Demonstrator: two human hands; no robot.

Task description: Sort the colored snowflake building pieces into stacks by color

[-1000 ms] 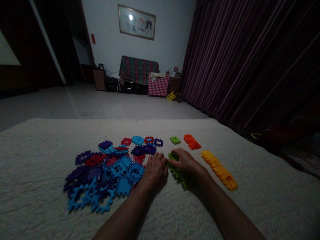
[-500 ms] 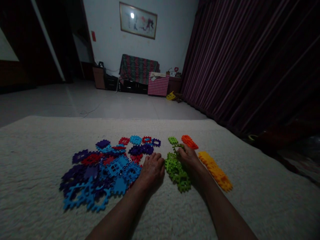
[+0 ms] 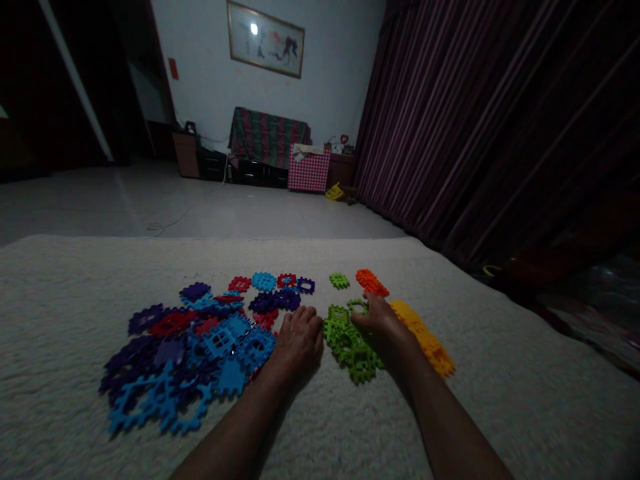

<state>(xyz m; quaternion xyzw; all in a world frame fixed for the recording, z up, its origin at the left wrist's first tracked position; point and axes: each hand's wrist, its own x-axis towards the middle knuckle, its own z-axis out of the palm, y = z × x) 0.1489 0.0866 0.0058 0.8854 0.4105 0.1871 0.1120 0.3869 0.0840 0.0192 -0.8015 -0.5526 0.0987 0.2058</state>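
Observation:
My right hand (image 3: 381, 325) has its thumb and fingers around the edge of a light green, open-centred toothed tile (image 3: 356, 307), low over the far end of the green tiles. Beneath and beside that hand lies a heap of green toothed tiles (image 3: 350, 343). My left hand (image 3: 300, 337) rests palm down on the cream cover, between the green heap and the blue tiles (image 3: 255, 347). Its fingers are curled and their tips hidden, so anything under them does not show. A single green tile (image 3: 339, 280) lies farther back.
Purple tiles (image 3: 133, 360), red tiles (image 3: 173, 324) and blue ones spread on the left. Orange tiles (image 3: 371, 282) and a yellow row (image 3: 424, 339) lie right of the green. The cream cover (image 3: 320, 433) ends before a tiled floor (image 3: 240, 210); a dark curtain (image 3: 450, 133) hangs right.
My right hand has lowered the green tile from a tilted position toward the green heap. The left hand stays in place on the cover. The whole view has shifted slightly.

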